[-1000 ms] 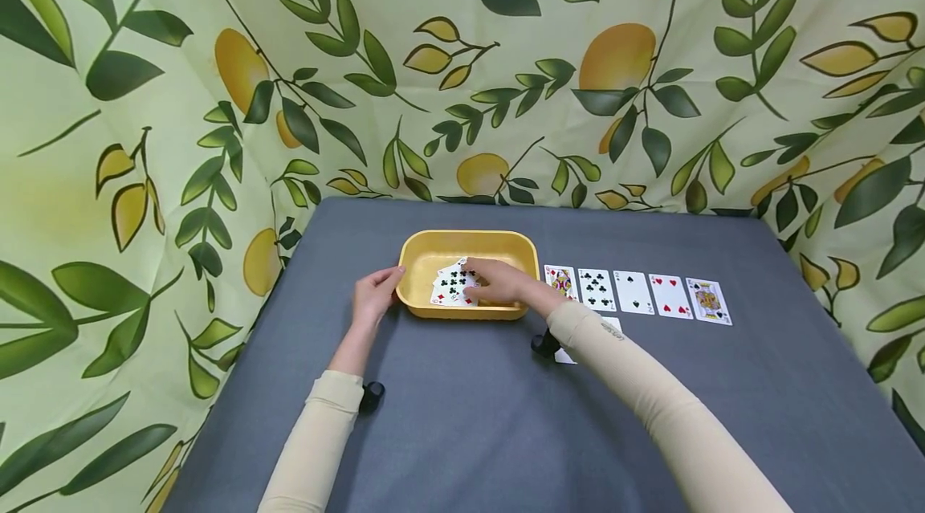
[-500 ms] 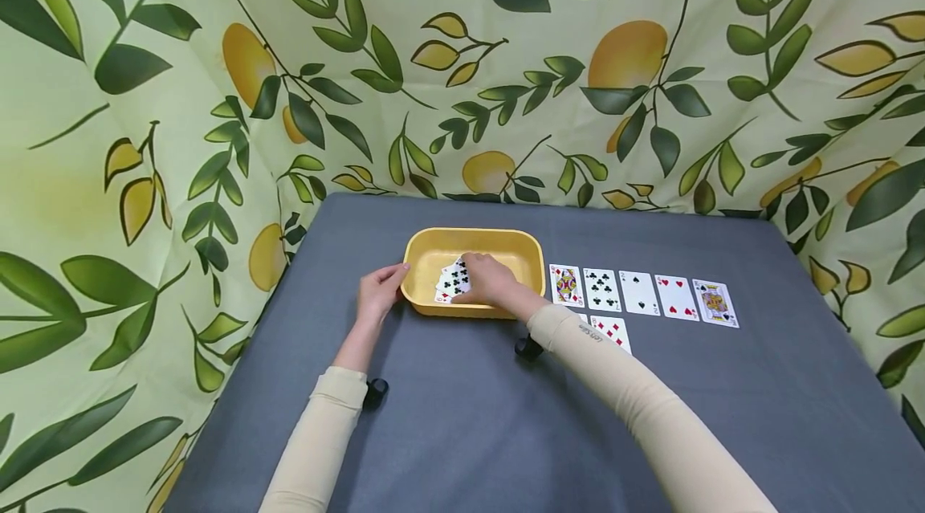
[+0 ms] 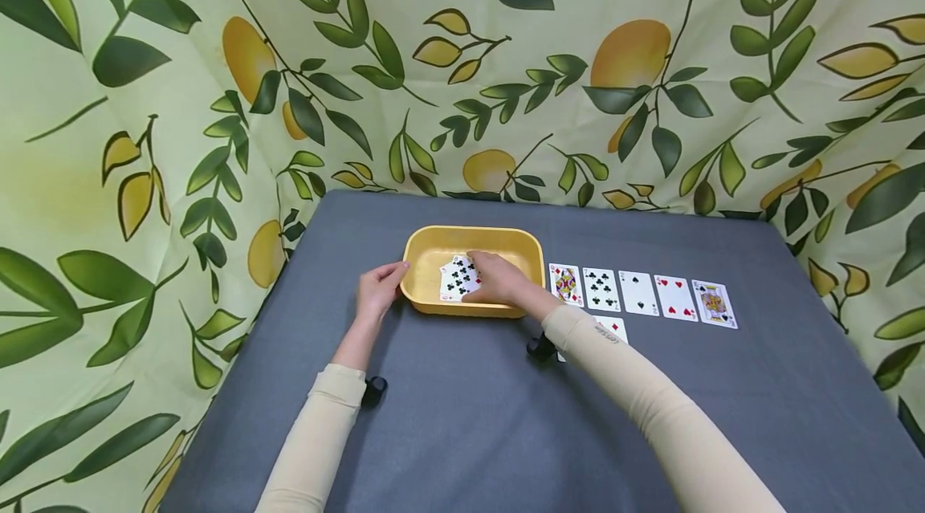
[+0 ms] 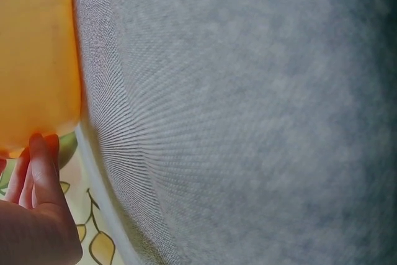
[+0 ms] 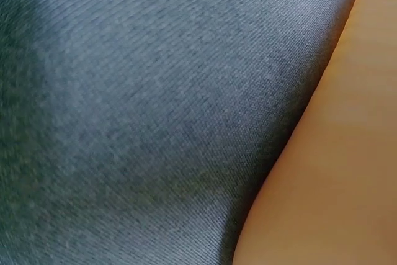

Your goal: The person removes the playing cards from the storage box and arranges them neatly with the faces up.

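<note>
A yellow plastic tray [image 3: 531, 252] sits on the grey-covered table. My left hand [image 3: 377, 292] pinches the tray's left end, fingers and thumb at its rim; the left wrist view shows these fingers [image 4: 43, 172] against the orange-looking wall. Inside the tray lies a loose, overlapping pile of playing cards [image 3: 457, 278], clubs and a red diamond showing. My right hand [image 3: 502, 280] reaches in over the near rim and grips the pile's right part, with fingers at the far edge and thumb at the near one. It hides part of the cards. The right wrist view shows only tray wall [image 5: 335, 153] and cloth.
Right of the tray runs a row of face-up cards, from a queen of diamonds [image 3: 566, 285] to a king of spades [image 3: 714, 304]. Below it, a diamond card [image 3: 614, 327] is partly covered by my right sleeve [image 3: 614, 352]. A leaf-patterned cloth [image 3: 506, 95] hangs behind the table.
My right hand moves slightly within the tray, and the cards under it shift and now show differently. The left hand stays at the tray's end. The head view shifts a little.
</note>
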Motion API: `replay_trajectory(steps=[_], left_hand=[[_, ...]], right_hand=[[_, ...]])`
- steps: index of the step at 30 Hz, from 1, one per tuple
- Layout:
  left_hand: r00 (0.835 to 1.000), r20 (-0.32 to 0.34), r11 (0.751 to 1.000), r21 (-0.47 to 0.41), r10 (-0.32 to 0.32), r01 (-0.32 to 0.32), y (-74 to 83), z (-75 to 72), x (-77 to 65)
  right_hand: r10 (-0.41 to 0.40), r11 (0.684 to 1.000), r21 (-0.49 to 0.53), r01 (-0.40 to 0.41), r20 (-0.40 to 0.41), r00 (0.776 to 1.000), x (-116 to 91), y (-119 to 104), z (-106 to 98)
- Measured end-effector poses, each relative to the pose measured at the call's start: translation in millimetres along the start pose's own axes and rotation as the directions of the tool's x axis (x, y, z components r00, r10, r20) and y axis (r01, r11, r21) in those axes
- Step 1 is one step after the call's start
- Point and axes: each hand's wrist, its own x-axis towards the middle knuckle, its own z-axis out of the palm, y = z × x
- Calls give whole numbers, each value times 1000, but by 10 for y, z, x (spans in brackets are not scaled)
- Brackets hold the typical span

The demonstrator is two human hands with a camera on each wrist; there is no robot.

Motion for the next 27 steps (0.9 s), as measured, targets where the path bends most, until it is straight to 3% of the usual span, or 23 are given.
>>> replay_trajectory(steps=[6, 16, 27], left_hand=[[1000, -1, 1000, 9, -2, 2, 12, 7, -1], [1000, -1, 1000, 8, -12, 12, 5, 7, -9], [999, 2, 999, 26, -35, 35, 12, -18, -4]], right_hand=[[19, 1000, -6, -19, 6, 1000, -5, 2, -4], [-70, 998, 1, 70, 11, 997, 0, -5, 7], [-37, 998, 55, 36, 10, 999, 40, -14, 14]])
